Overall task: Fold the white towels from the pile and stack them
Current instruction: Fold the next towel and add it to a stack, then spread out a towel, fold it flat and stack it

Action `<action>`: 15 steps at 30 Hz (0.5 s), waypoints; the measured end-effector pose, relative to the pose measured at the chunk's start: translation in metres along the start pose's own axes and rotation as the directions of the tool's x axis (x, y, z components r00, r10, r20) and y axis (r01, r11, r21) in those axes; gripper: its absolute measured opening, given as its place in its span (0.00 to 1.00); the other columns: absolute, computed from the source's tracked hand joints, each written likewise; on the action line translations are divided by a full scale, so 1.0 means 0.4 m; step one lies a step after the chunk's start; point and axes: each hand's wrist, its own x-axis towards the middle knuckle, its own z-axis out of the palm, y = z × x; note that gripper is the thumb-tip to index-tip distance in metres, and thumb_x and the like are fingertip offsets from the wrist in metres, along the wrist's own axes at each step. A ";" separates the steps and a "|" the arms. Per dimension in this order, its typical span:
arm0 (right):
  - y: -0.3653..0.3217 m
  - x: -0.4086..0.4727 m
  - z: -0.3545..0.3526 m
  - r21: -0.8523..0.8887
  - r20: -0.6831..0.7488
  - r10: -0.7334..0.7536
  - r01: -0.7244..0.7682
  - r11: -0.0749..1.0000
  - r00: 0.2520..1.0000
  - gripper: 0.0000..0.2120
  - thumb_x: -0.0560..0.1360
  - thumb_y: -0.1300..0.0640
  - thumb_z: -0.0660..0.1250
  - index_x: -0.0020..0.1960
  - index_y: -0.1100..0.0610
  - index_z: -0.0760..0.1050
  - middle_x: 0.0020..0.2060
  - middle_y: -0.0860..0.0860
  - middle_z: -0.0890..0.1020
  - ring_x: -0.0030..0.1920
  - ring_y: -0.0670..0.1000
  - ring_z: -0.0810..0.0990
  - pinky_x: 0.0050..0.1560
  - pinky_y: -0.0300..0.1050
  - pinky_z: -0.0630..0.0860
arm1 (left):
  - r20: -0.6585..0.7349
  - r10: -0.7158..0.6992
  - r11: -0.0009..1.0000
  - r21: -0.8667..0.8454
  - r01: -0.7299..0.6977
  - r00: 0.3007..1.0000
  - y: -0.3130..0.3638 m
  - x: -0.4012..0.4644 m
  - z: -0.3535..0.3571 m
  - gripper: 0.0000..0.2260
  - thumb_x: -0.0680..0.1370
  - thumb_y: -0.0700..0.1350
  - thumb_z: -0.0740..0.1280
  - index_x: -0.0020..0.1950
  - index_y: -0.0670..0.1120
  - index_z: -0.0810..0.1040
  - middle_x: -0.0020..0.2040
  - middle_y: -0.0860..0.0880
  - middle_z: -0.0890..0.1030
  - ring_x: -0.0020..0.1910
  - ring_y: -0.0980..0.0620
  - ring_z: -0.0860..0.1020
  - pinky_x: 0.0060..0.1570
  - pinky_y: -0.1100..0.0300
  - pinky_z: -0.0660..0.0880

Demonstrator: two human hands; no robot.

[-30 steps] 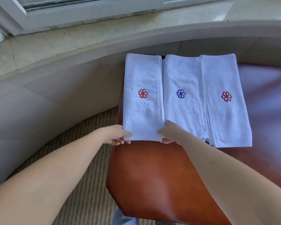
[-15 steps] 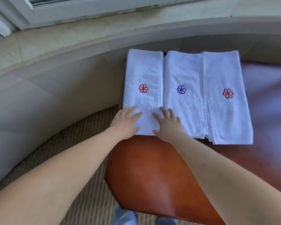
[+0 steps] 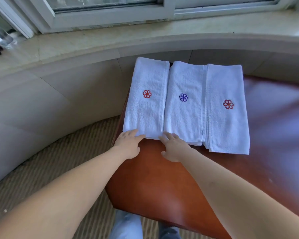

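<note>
Three folded white towels lie side by side on the brown wooden table [image 3: 162, 178]. The left towel [image 3: 145, 114] bears a red flower, the middle towel [image 3: 185, 118] a blue flower, the right towel [image 3: 226, 121] a red flower. My left hand [image 3: 128, 144] lies flat with straight fingers at the near left corner of the left towel. My right hand [image 3: 173, 147] lies flat at the near edge where the left and middle towels meet. Neither hand grips anything.
A curved stone window ledge [image 3: 145, 42] runs behind the table, with a window frame [image 3: 110, 16] above it. Striped carpet [image 3: 50, 169] covers the floor to the left. The table's left edge sits under the left towel.
Both hands went from pinching the left towel's near edge to lying flat on it, then slid back toward me to its near edge. The view shifted.
</note>
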 end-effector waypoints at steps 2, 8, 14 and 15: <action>0.005 -0.031 -0.021 -0.053 0.018 -0.005 0.006 0.999 1.000 0.32 0.81 0.46 0.62 0.82 0.50 0.56 0.82 0.51 0.50 0.80 0.56 0.52 0.75 0.57 0.63 | 0.007 0.001 1.000 -0.001 -0.001 1.000 0.022 -0.020 -0.026 0.29 0.83 0.53 0.58 0.83 0.59 0.52 0.83 0.47 0.53 0.81 0.45 0.56 0.78 0.48 0.54; 0.018 -0.147 -0.086 -0.029 -0.163 0.057 -0.063 0.998 0.985 0.35 0.81 0.39 0.60 0.83 0.50 0.53 0.82 0.51 0.54 0.81 0.56 0.53 0.79 0.56 0.55 | -0.142 0.067 0.997 0.034 -0.063 0.988 0.095 -0.114 -0.140 0.32 0.82 0.61 0.59 0.83 0.56 0.52 0.83 0.48 0.52 0.81 0.45 0.54 0.78 0.46 0.54; -0.007 -0.312 -0.125 0.021 -0.311 0.160 -0.162 0.987 0.937 0.35 0.81 0.41 0.61 0.83 0.49 0.53 0.82 0.50 0.54 0.81 0.56 0.53 0.78 0.55 0.54 | -0.269 0.147 0.988 0.088 -0.128 0.952 0.159 -0.227 -0.250 0.34 0.81 0.63 0.61 0.83 0.53 0.54 0.83 0.48 0.54 0.81 0.45 0.54 0.78 0.46 0.53; -0.014 -0.347 -0.126 0.032 -0.330 0.177 -0.176 0.984 0.927 0.35 0.81 0.41 0.61 0.83 0.49 0.53 0.82 0.50 0.55 0.80 0.56 0.54 0.78 0.55 0.54 | -0.291 0.167 0.985 0.090 -0.147 0.942 0.173 -0.250 -0.259 0.33 0.81 0.62 0.61 0.83 0.53 0.55 0.83 0.48 0.54 0.81 0.45 0.55 0.78 0.46 0.54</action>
